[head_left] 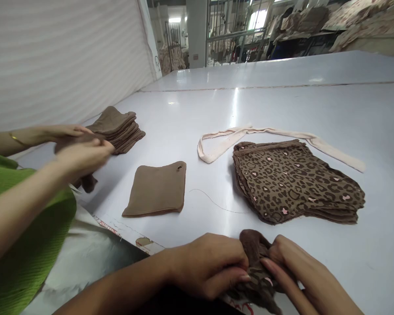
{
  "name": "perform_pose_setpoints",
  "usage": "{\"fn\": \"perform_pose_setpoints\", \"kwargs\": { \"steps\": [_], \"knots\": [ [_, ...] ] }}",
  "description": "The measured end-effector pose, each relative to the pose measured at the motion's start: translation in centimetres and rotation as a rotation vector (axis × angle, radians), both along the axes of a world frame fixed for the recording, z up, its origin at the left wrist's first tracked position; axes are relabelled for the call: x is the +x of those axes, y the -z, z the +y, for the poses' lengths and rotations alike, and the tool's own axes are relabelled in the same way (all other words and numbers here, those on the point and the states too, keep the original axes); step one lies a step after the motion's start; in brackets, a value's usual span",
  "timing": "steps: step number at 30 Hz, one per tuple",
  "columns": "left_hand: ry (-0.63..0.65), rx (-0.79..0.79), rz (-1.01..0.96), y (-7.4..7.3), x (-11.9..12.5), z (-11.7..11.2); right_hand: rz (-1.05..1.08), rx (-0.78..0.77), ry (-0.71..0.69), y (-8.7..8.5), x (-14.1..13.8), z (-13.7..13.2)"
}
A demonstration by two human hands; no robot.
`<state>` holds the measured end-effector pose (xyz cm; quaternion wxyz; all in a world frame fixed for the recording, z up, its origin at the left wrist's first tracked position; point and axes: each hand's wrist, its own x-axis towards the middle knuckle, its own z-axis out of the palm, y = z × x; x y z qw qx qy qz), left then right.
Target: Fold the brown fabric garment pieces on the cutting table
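Both hands, left hand [210,264] and right hand [302,275], pinch a bunched leopard piece [258,262] between them at the table's [282,100] near edge. It looks mid-turning or smoothing; next comes flattening it. Just beyond the grip lies the leopard stack [295,181]; a co-worker's hands [79,153] work far left.

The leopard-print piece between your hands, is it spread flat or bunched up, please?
Bunched up: the leopard-print piece is crumpled into folds, pinched by the left hand and right hand.

Bare table [282,105] lies open beyond the leopard-print stack [295,181]; 2 brown piles [157,190] crowd the left.
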<state>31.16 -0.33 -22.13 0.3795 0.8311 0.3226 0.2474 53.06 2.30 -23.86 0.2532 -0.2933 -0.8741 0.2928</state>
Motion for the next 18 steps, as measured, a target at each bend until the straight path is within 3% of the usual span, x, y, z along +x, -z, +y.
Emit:
{"fn": "perform_pose_setpoints", "kwargs": {
  "steps": [3, 8, 11, 14, 16, 18],
  "knots": [
    [0.020, 0.093, -0.011, 0.7, 0.3, -0.5, 0.049, -0.090, 0.069, 0.8, 1.2, 0.3],
    [0.067, 0.283, 0.155, 1.2, 0.8, -0.7, 0.054, -0.468, 0.090, 1.3, 2.9, 1.0],
    [0.114, 0.464, 0.245, 1.0, 0.9, -0.3, 0.042, -0.425, 0.103, 0.2, 2.2, 2.0],
    [0.097, 0.588, 0.299, 0.9, 0.8, 0.2, -0.156, -0.425, -0.140, -1.0, 0.7, 2.5],
    [0.052, 0.613, 0.318, 1.0, 0.6, 0.4, -0.198, -0.410, -0.225, -1.2, 0.1, 2.3],
    [0.008, 0.578, 0.323, 1.3, 0.3, 0.5, -0.104, -0.293, -0.179, -0.9, -0.1, 1.9]
  ]
}}
